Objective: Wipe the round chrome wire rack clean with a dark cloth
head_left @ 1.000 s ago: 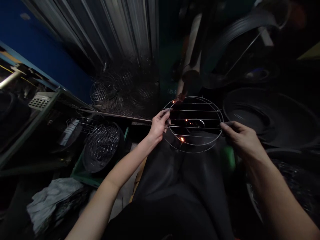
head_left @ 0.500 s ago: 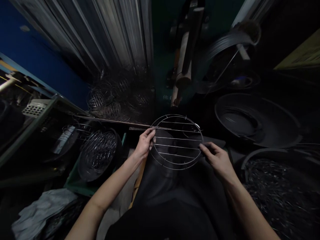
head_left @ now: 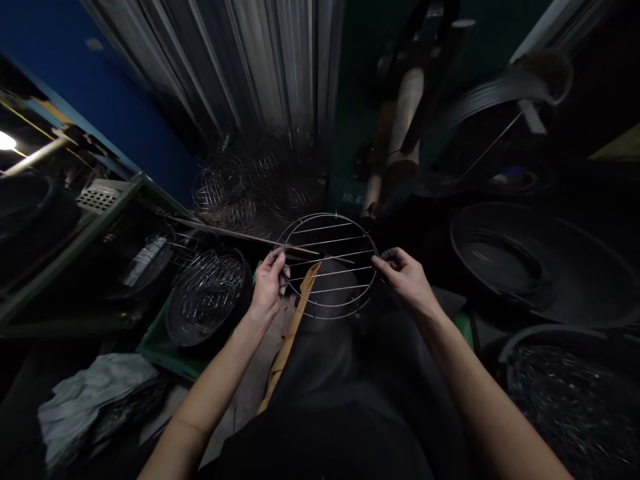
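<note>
left hand (head_left: 269, 285) pinches left rim of round wire rack (head_left: 327, 265) | right hand (head_left: 407, 280) grips right rim | rack held level over lap | black tub of wire parts (head_left: 207, 297) at left

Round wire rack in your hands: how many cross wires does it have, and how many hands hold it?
Round wire rack: 1
Cross wires on it: 5
Hands holding its rim: 2, left hand and right hand
Total: 8
</note>
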